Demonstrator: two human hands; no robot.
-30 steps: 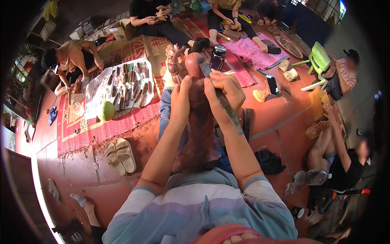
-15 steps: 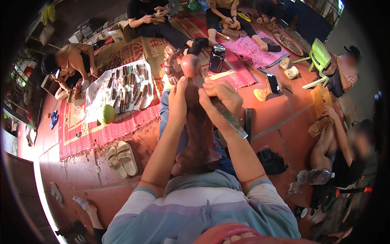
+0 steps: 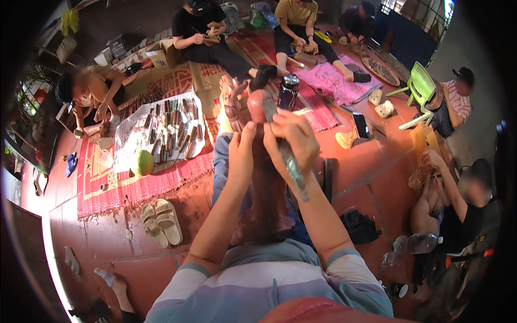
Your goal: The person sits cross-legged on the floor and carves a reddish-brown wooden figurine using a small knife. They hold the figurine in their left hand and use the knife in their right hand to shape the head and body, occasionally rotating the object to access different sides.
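Note:
A reddish-brown wooden carving point(image 3: 265, 199) with a rounded, head-like top stands upright in my lap, its wide base toward my belly. My left hand point(image 3: 241, 153) is closed around its left side, thumb up just below the rounded top. In my right hand point(image 3: 292, 137) is a flat carving tool point(image 3: 295, 175), gripped near its middle. One flat end lies against the right of the rounded top; the shiny, wrapped-looking lower part runs back over my right wrist. Whether its edge is cutting into the wood cannot be made out.
Many dark-handled carving tools point(image 3: 167, 126) lie on a white sheet to the left, beside a green round fruit point(image 3: 141, 163). Sandals point(image 3: 162, 222) sit on the tiles. Ahead stands a dark flask point(image 3: 288, 91); a phone point(image 3: 360, 125) is propped at right. Several people work around me.
My right hand has turned the carving tool: its lower end swung left toward my wrist, and its upper end now shows against the rounded top. My left hand keeps its hold.

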